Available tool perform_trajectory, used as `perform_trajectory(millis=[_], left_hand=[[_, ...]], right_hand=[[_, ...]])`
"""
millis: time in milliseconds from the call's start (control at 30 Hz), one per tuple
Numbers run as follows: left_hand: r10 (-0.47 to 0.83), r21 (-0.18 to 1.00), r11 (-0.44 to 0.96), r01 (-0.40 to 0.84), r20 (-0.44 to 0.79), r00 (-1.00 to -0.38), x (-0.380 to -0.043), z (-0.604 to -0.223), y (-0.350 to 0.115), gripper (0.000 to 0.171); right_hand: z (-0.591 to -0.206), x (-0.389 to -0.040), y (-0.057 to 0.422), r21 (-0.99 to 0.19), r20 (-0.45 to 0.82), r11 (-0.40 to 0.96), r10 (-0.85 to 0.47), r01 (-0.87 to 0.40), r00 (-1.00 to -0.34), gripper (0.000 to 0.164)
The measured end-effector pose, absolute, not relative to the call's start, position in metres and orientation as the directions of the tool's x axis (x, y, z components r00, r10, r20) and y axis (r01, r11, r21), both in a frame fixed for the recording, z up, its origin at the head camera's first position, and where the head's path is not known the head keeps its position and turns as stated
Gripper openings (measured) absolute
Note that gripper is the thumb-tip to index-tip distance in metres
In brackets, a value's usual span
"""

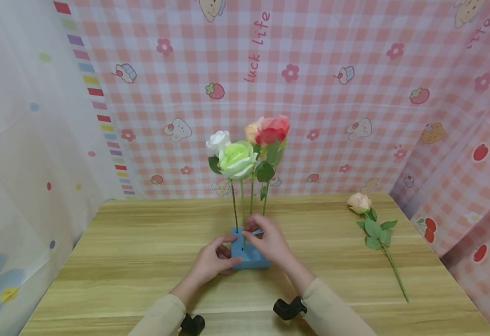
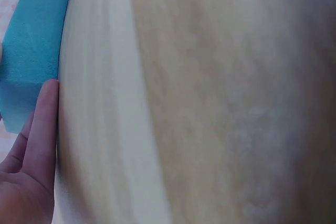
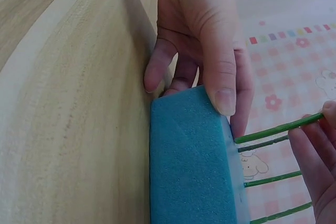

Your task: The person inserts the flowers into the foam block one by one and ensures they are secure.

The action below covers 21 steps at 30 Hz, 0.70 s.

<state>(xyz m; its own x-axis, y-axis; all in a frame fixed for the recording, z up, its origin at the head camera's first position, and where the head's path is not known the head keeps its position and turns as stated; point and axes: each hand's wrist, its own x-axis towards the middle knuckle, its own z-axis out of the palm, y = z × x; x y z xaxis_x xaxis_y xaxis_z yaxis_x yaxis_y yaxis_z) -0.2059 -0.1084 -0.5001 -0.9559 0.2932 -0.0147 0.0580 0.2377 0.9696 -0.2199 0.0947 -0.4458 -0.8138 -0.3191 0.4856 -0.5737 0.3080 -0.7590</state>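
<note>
A blue foam block sits on the table with several artificial roses standing upright in its top. My left hand grips the block's left end, thumb at the front edge and fingers around the side. With thumb and fingertips, my right hand pinches the lower stem of the light green rose, just above the block. Behind that bloom stand a white rose, a red rose and a partly hidden pale orange one. In the left wrist view, fingers lie along the block's side.
One peach rose with green leaves lies on the right part of the wooden table. A pink checked cloth hangs behind the table, and a pale printed curtain hangs on the left.
</note>
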Motion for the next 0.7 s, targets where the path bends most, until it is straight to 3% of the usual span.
perform_trajectory(millis=[700], left_hand=[[0.305,0.967,0.237,0.092,0.016,-0.952,-0.206,-0.501,-0.109,0.057]], right_hand=[[-0.457,-0.224,0.09,-0.725,0.475,0.347,-0.372,-0.594,-0.797,0.018]])
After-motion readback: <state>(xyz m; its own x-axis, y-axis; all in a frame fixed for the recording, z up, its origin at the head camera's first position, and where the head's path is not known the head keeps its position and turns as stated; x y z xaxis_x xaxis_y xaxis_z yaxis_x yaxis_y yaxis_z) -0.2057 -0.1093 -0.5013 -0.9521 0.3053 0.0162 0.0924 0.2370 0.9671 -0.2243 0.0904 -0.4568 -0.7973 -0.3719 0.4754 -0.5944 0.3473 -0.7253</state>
